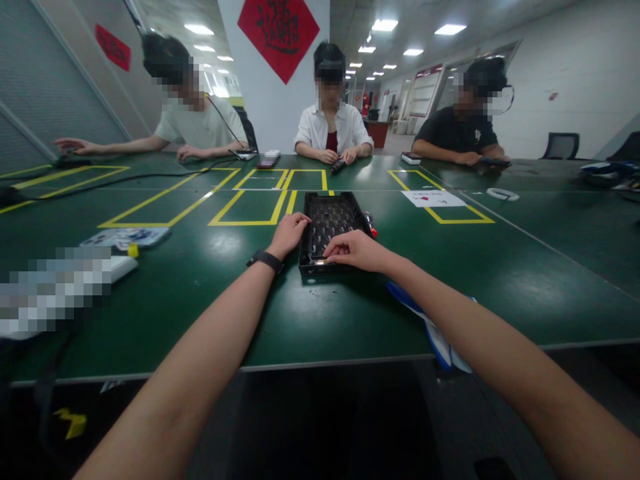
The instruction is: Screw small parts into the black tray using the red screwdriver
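A black rectangular plastic case point(330, 212) lies open side up on the table in front of me. Rows of round sockets fill its inside. My left hand point(289, 235), with a dark band at the wrist, grips the case's left wall with its fingers over the rim. At the near end, the fingers of my right hand point(357, 250) are pinched together low inside the case. Close to those fingertips is a small pale strip point(321, 262) along the near wall. What the right fingers hold, if anything, is too small to make out.
Past the case's right side is a small red object point(373, 231). A blue and white cloth-like item point(435, 330) lies under my right forearm. On the green table point(500, 280) are yellow tape outlines, a paper sheet point(434, 199) and a tape ring point(503, 194). Three people sit opposite.
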`<state>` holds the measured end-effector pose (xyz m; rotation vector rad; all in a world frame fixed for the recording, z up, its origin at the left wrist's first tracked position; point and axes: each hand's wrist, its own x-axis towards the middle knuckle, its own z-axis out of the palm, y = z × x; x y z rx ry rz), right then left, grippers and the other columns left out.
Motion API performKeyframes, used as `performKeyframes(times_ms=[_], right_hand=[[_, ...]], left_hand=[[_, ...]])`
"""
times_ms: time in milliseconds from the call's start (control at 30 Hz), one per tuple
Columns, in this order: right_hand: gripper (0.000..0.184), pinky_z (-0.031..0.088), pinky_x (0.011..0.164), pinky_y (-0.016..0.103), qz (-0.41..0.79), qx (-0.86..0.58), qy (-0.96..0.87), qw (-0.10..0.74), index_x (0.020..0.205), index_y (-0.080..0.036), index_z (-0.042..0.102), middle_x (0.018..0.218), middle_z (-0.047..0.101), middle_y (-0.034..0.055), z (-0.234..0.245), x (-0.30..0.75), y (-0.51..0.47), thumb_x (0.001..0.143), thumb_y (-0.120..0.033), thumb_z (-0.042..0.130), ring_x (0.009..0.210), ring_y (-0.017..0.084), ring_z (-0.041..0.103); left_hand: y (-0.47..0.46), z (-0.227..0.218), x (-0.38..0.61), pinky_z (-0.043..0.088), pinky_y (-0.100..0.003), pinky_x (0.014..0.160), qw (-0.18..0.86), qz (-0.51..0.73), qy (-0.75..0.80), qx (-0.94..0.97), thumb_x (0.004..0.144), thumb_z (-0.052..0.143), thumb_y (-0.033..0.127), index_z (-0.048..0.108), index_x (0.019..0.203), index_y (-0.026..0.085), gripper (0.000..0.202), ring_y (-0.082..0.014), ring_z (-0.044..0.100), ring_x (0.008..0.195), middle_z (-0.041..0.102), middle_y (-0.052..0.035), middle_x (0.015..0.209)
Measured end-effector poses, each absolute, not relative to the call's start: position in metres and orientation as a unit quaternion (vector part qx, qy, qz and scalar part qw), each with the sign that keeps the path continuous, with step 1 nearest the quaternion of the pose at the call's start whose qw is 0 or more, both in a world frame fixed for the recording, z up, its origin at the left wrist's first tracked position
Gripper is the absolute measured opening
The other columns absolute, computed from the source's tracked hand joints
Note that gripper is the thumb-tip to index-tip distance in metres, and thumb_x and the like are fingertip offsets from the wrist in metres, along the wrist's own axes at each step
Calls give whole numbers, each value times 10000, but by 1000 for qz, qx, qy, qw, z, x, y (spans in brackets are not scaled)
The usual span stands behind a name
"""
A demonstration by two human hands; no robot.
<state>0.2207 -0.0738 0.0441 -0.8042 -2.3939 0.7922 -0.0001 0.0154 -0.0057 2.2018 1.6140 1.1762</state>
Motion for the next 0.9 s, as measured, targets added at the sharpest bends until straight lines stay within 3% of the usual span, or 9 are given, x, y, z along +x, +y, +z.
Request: performKeyframes(times_ms=[500, 900], right_hand=[[271, 387, 550, 199, 281, -285, -881, 252, 891, -95, 690, 690, 648, 37, 44, 222, -72, 735, -314, 662, 572, 78, 501], [218, 382, 575, 203, 245, -285, -897, 235, 869, -119, 717, 719, 672, 41, 48, 223, -74, 750, -286, 643, 598, 90, 532]], left_hand=[[17, -7, -1, 404, -331, 835, 90, 396, 538, 739, 829, 404, 279, 671, 890, 173, 293, -208, 530, 923, 644, -58, 914], [12, -4, 1, 409, -330, 825, 93, 400, 537, 737, 834, 388, 283, 668, 897, 172, 307, -205, 536, 902, 640, -57, 905]])
